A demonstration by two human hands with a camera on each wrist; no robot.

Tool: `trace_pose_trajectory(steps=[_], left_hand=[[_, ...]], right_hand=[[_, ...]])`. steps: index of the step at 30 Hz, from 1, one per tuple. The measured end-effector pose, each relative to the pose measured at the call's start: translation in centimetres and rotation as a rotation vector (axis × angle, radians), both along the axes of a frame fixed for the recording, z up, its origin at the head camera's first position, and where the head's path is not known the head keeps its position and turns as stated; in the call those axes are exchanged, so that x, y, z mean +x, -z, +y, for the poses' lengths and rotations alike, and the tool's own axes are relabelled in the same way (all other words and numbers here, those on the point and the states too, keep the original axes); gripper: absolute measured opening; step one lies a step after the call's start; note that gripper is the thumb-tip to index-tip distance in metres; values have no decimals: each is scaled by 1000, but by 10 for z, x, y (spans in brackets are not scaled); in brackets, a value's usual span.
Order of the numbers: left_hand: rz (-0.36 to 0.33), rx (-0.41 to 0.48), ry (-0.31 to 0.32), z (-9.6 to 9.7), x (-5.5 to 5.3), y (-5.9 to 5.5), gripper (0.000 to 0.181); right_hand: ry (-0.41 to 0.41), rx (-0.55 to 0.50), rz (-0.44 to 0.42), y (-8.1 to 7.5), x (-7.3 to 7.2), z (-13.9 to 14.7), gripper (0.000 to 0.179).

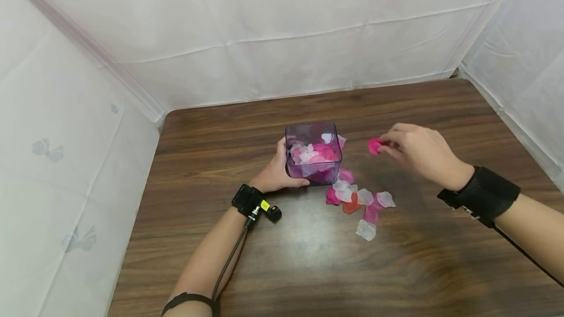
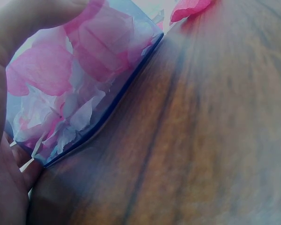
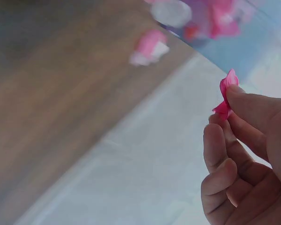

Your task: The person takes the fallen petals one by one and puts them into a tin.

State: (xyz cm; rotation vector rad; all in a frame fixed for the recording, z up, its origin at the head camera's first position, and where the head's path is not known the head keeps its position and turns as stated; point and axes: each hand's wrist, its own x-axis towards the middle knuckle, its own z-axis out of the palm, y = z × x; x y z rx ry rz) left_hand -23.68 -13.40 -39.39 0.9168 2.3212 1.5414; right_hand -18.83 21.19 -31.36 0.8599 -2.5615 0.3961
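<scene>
A clear purple-tinted square box stands on the table, partly filled with pink and white artificial petals. My left hand grips the box from its left side, thumb along the near wall and fingers behind it. In the left wrist view, petals press against the box's see-through wall. Right of the box my right hand pinches a hot-pink petal between thumb and fingertips, above the table. The right wrist view shows this petal folded at the fingertips, the other fingers loosely curled.
Loose petals in pink, white and red lie on the wooden table at the box's near right. Another pale pink petal lies by its right side. White sheeting closes off the back and sides.
</scene>
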Motion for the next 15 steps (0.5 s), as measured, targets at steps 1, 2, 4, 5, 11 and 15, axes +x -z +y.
trace_pose_trajectory(steps=[1,2,4,5,11,15], left_hand=[[-2,-1,-2,0,0,0,115],[-5,-1,-1,-1,0,1,115],[-11,5,3,-1,0,1,115],[-12,7,5,-1,0,2,114],[-16,7,18,3,0,2,114],[-13,-9,19,8,-1,2,113]], right_hand=[[2,-4,13,-6,-3,-5,25],[0,-8,22,-13,-6,-10,26],[-15,-15,38,-22,-11,-22,26],[-30,-21,38,-25,-13,-29,26],[-129,-9,-13,-27,-20,-68,24],[-139,43,-56,-22,-25,-89,26]])
